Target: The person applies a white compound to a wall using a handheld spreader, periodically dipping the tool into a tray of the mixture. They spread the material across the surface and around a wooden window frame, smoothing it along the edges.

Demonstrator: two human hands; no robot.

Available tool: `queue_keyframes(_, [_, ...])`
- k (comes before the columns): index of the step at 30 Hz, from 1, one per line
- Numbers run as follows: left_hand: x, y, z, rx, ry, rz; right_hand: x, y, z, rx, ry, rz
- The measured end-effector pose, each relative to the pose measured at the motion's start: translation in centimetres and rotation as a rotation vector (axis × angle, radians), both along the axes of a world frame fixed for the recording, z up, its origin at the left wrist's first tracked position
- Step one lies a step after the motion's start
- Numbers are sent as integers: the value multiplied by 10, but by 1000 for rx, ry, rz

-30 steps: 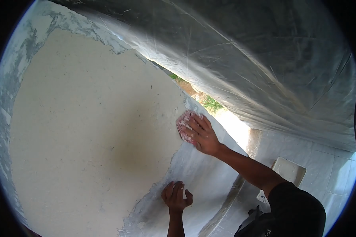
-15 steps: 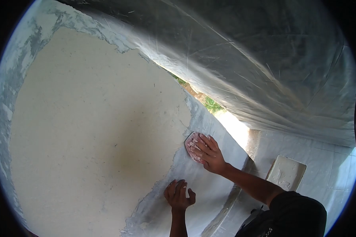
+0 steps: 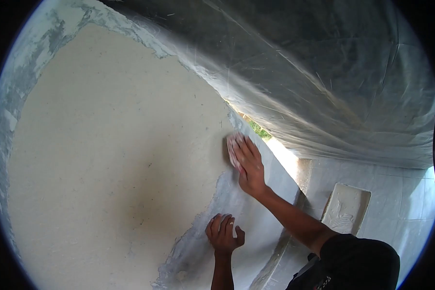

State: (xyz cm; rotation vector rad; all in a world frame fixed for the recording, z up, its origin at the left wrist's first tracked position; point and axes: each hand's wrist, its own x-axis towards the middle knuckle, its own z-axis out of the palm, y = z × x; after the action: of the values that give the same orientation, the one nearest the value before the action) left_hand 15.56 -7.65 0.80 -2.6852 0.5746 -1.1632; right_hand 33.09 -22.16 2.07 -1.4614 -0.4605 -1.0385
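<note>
My right hand (image 3: 251,166) presses a flat, pinkish putty scraper (image 3: 235,149) smeared with white paste against the wall (image 3: 111,145). Its fingers lie over the back of the scraper, close to the wall's right edge. Cream putty covers most of the wall, with a ragged border against a bare grey strip (image 3: 237,203). Lower down, my left hand (image 3: 222,233) rests by the grey strip near that border, fingers slightly bent and thumb spread, holding nothing.
A shallow rectangular tray (image 3: 365,212) with white paste inside stands on the tiled floor at the right. Translucent plastic sheeting (image 3: 324,72) hangs across the upper right. Between sheet and wall edge is a bright gap showing greenery (image 3: 259,129).
My right hand has slid the scraper upward along the wall's edge and tilted it. Cream putty now covers some formerly grey surface there. My left hand stays nearly in place.
</note>
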Motion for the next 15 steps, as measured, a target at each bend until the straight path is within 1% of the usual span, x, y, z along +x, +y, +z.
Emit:
queue_keyframes(1, [0,0,0,-4,-6,-7,8,5,8,6,13,-14])
queue_keyframes(3, [0,-1,1,-34,-7,-34,8,18,-12,-15,13,10])
queue_keyframes(4, [0,0,2,-32,-11,-45,1,24,-23,-29,19,42])
queue_keyframes(5, [0,1,2,-37,-7,-52,-21,22,-35,-66,79,60])
queue_keyframes(7, [-1,0,2,-50,-6,-65,-39,17,-43,-71,61,69])
queue_keyframes(8, [0,0,3,-51,-4,-72,-42,16,-45,-71,48,88])
queue_keyframes(10, [-3,2,3,-51,8,-81,-22,12,-18,42,26,-10])
queue_keyframes(12, [-2,3,2,-55,-2,-96,-10,17,0,78,67,-48])
queue_keyframes(13, [-2,1,3,-58,-5,-103,-13,20,-6,76,64,-55])
queue_keyframes(15, [-3,1,5,-67,-6,-115,-28,34,-29,-30,80,18])
